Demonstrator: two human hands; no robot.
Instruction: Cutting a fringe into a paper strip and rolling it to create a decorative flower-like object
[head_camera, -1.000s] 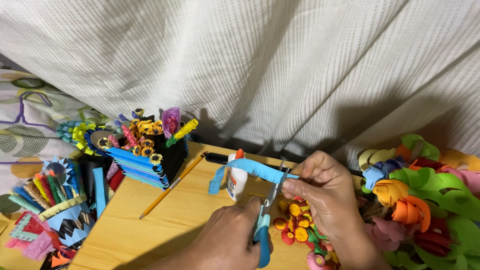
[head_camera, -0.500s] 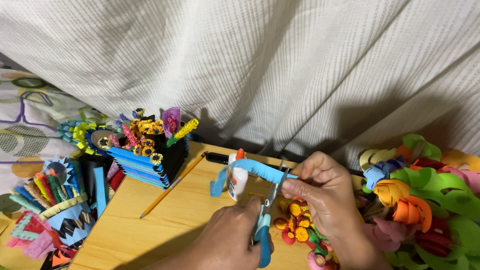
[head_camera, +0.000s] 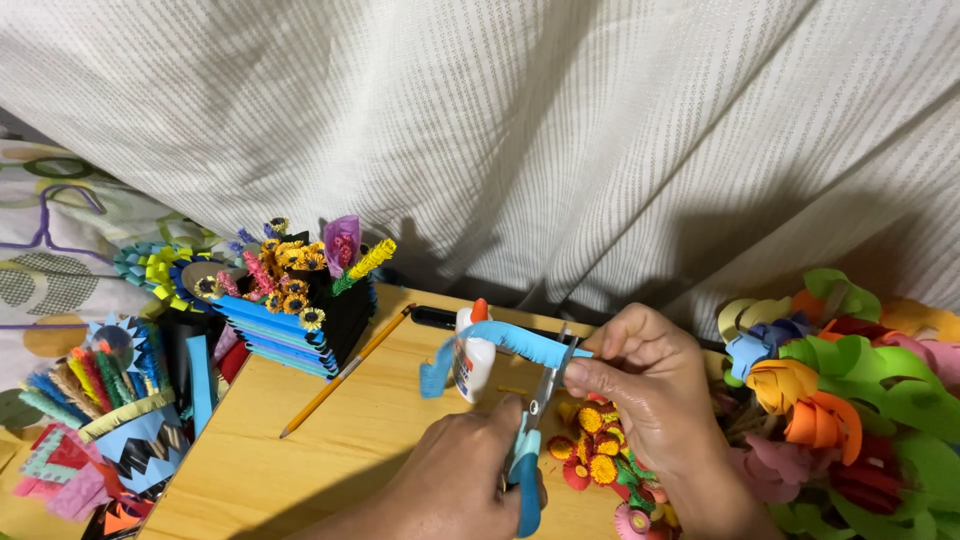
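My left hand (head_camera: 455, 480) grips blue-handled scissors (head_camera: 524, 485), blades pointing up and apart at a fringed blue paper strip (head_camera: 500, 338). My right hand (head_camera: 640, 390) pinches the strip's right end between thumb and fingers, just right of the blades. The strip arches to the left, and its free end hangs in front of a white glue bottle (head_camera: 470, 368) with an orange cap. Small red and yellow paper flowers (head_camera: 595, 455) lie on the wooden table (head_camera: 330, 450) under my right hand.
A blue and black box (head_camera: 290, 325) topped with paper flowers stands at the back left. A yellow pencil (head_camera: 345, 372) and a black marker (head_camera: 435, 318) lie near it. Colourful paper crafts (head_camera: 110, 410) sit left; big paper curls (head_camera: 850, 380) fill the right. A white curtain hangs behind.
Both hands stay in nearly the same spot. The blue strip has shifted only slightly at the scissor blades, and its free end hangs a little lower.
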